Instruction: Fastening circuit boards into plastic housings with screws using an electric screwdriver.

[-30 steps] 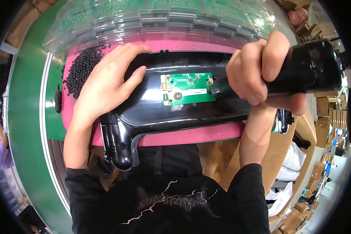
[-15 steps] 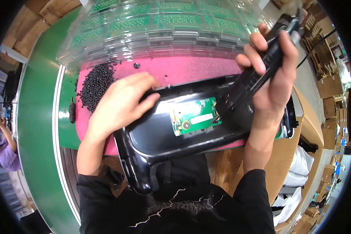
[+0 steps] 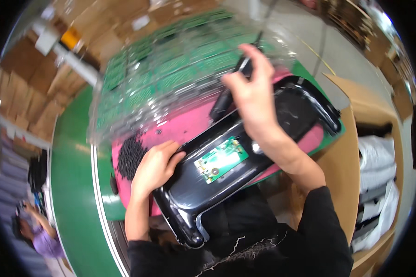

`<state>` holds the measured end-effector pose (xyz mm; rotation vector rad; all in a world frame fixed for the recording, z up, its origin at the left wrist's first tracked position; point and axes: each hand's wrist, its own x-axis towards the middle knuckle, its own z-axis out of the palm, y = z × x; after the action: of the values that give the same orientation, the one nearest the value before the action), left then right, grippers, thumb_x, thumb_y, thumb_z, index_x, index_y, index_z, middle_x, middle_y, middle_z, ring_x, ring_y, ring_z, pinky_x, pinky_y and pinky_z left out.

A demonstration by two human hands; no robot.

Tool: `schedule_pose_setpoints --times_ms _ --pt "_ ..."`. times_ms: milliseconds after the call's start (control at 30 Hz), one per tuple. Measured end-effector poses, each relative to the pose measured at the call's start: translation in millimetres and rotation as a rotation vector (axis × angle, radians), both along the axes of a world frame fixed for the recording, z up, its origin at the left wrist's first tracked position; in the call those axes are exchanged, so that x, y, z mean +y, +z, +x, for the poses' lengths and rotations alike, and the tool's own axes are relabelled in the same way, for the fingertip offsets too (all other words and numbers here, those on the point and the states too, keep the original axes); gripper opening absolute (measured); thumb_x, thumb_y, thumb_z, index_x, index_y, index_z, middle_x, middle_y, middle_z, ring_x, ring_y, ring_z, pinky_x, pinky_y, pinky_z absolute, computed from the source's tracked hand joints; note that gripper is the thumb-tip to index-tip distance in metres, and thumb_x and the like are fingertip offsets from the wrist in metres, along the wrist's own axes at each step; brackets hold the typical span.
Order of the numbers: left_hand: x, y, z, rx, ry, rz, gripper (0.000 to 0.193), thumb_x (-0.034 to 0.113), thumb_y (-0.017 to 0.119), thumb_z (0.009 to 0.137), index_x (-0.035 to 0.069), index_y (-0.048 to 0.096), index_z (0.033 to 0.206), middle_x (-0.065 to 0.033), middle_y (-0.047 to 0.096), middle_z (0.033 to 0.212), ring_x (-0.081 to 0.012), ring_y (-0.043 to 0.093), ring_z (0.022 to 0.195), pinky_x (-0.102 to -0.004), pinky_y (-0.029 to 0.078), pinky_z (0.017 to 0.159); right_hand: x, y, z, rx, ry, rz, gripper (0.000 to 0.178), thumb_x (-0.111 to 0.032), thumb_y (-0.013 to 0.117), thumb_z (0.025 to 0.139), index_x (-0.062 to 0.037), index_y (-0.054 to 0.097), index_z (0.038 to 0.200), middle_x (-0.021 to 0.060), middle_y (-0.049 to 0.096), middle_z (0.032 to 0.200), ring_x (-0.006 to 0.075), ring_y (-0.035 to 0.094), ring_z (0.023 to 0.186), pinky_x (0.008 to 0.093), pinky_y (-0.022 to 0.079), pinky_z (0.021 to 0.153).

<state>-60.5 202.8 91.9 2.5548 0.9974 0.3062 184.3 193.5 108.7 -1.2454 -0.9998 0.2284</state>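
Note:
A glossy black plastic housing (image 3: 189, 190) lies aslant on the pink mat, its open inside facing up. Within it sits a green circuit board (image 3: 233, 148). My left hand (image 3: 156, 167) grips the housing's far left rim, thumb on the inner side. My right hand (image 3: 255, 94), slightly blurred, is closed around a black electric screwdriver (image 3: 223, 104). The tool points down by the far rim, away from the board, and its tip is not clear to see. Beside my left hand is a heap of small black screws (image 3: 130, 159).
Clear plastic trays of green boards (image 3: 166, 74) are stacked behind the pink mat (image 3: 182, 123). A small dark tool (image 3: 114, 183) lies on the green table (image 3: 74, 194) at left. An open cardboard box (image 3: 339, 154) with wrapped items stands at right. Another person (image 3: 46, 237) is far left.
My right hand has moved left with the screwdriver, from over the board to the far rim. The view has turned, and the housing appears more tilted. My left hand keeps its hold.

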Motion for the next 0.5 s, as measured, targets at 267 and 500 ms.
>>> schedule_pose_setpoints --times_ms 267,500 --pt "-22.4 16.5 -7.5 -0.177 0.078 0.081 0.017 -0.001 0.065 0.082 -0.006 0.065 0.099 -0.0175 0.060 0.075 -0.0287 0.056 0.063 -0.0362 0.043 0.061 -65.7 47.9 25.0 -0.524 -0.086 0.354 0.050 -0.008 0.066 0.071 -0.0101 0.051 0.119 0.0176 0.037 0.122 0.0329 0.031 0.117 0.0454 0.024 0.103" --pt "-86.6 20.6 -114.2 -0.579 0.414 0.552 0.029 -0.003 0.061 0.089 -0.010 0.063 0.117 -0.0185 0.069 0.107 -0.0248 0.066 0.098 -0.0312 0.050 0.090 -99.4 77.1 191.3 -1.049 -0.881 0.472 0.024 0.002 0.065 0.078 -0.0001 0.061 0.102 0.0167 0.063 0.098 0.0322 0.062 0.096 0.0411 0.048 0.086"
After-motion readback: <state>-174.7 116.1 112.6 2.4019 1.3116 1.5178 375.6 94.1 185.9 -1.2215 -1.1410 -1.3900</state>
